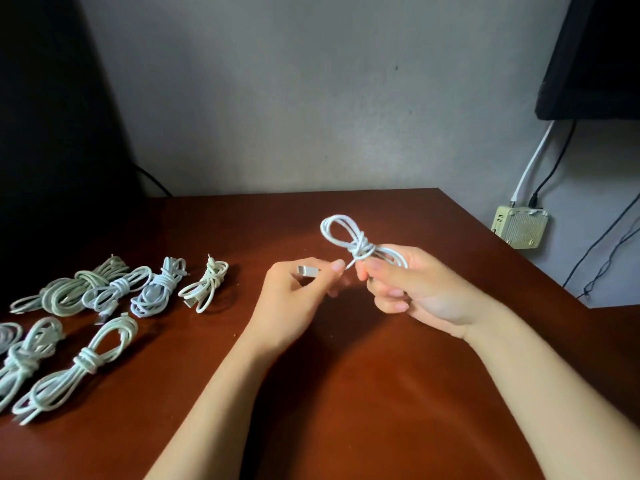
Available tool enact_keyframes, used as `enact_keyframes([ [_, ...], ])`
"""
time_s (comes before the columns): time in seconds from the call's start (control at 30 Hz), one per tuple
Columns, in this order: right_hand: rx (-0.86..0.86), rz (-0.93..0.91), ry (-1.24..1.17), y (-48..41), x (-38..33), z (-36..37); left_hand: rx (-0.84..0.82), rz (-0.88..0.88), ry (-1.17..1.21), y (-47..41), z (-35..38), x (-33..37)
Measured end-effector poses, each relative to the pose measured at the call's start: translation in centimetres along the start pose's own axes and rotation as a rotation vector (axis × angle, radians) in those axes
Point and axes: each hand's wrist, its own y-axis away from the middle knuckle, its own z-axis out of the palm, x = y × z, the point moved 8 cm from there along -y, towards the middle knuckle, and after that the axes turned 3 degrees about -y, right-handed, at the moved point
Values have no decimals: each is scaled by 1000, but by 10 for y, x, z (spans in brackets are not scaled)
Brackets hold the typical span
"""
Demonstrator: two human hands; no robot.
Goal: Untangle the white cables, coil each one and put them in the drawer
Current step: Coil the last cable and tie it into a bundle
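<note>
Above the tabletop, the right hand grips a coiled white cable, palm inward; the left hand pinches its USB plug.

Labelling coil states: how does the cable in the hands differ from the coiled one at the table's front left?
The held cable is off the table, the right hand gripping its coil and the left hand pinching its plug end; the front-left cable lies on it, untouched. The held cable shows one loop beyond its wrap, the front-left cable a loop each side. Both are white, wound round the middle.
</note>
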Motion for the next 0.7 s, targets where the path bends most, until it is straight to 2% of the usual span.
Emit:
enact_keyframes([
  [0.13, 136, -18, -153, -5, 4, -11, 115, 216, -298, 6, 2, 18],
  [0.33, 208, 54, -101, -6, 11, -17, 252, 462, -749, 13, 3, 38],
  [0.57, 194, 91, -1, -6, 13, -13, 330, 610, -837, 21, 5, 54],
  [0.7, 169, 84, 95, -7, 14, -9, 327, 602, -878, 21, 7, 53],
])
